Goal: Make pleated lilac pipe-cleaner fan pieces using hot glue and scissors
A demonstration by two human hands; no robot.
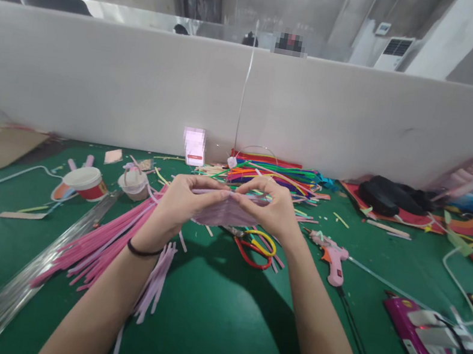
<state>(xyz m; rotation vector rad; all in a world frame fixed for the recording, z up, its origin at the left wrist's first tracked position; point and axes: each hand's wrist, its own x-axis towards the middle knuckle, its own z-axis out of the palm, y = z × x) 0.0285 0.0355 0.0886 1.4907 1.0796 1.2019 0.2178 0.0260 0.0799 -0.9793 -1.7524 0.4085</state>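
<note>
My left hand (179, 203) and my right hand (270, 207) meet above the green table (201, 323), fingers curled and pinched together. Between them they hold a bundle of pale lilac pipe cleaners (224, 210), gripped at both ends. A black band sits on my left wrist. A fan of pink pipe cleaners (106, 242) lies on the table just left of and below my left hand. Red-and-yellow-handled scissors (258, 248) lie under my right hand.
A pile of multicoloured pipe cleaners (273, 174) lies behind the hands by the white partition (98, 79). A pink glue gun (334, 261) lies to the right, paper cups (87, 181) to the left, a purple package (420, 331) and cables at the right edge.
</note>
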